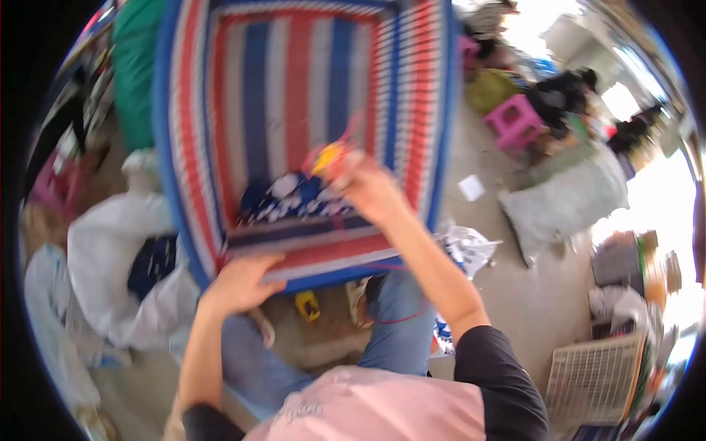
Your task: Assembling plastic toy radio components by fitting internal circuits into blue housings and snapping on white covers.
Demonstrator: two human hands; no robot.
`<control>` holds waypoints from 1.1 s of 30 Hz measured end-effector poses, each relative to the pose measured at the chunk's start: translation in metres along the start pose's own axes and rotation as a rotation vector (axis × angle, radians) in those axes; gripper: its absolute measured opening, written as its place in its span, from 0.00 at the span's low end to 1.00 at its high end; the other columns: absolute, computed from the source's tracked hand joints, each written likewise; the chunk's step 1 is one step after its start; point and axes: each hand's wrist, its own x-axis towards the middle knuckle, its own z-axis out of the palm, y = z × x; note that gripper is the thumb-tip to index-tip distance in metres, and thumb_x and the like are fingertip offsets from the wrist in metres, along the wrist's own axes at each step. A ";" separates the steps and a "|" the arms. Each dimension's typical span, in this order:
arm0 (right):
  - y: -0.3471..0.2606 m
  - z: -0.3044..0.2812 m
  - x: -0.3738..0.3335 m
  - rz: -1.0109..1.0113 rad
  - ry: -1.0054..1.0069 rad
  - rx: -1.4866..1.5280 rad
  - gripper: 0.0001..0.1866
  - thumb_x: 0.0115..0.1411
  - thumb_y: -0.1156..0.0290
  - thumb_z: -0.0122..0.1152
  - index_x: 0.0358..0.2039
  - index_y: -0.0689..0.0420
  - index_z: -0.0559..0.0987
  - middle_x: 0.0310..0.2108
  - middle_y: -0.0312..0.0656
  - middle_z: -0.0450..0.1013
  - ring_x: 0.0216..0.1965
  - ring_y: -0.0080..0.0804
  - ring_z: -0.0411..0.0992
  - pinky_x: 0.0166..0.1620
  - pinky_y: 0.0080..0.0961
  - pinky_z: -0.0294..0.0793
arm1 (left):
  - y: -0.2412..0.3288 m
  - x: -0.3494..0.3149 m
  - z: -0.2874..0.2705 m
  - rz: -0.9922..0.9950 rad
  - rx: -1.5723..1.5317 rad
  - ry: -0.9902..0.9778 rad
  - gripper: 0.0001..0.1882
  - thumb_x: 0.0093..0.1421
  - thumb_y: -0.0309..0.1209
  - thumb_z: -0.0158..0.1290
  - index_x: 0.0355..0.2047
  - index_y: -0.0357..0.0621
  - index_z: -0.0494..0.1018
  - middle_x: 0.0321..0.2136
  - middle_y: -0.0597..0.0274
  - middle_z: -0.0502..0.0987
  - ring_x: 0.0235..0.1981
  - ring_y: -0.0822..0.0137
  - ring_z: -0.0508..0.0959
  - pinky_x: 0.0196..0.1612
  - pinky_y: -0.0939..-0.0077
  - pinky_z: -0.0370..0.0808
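Note:
In front of me stands a large box-like holder of red, white and blue striped fabric (298, 88) with a blue rim. My left hand (239, 287) rests on its near edge, fingers spread, holding nothing. Over the inside of the holder, my right hand (368, 187) is closed on a red and yellow bundle (329, 158), blurred by motion; it looks like cord or thread. A thin red cord (403, 320) hangs in a loop over my right knee. Navy cloth with white patterning (254, 202) lies in the holder's near end, partly behind my right hand.
A yellow and black object (307, 305) lies on the floor between my legs. White sacks (110, 235) stand at left, one with dark cloth inside. To the right are a pink stool (515, 121), a full grey-white sack (570, 198), a white paper piece (471, 187) and a pale grid panel (592, 375).

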 end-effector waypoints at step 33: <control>-0.034 -0.066 -0.018 -0.049 0.255 0.102 0.26 0.58 0.77 0.53 0.58 0.64 0.60 0.54 0.47 0.64 0.56 0.40 0.64 0.59 0.34 0.62 | -0.329 0.224 0.086 -0.942 0.072 0.117 0.33 0.42 0.48 0.62 0.46 0.42 0.73 0.46 0.49 0.74 0.44 0.46 0.75 0.46 0.56 0.72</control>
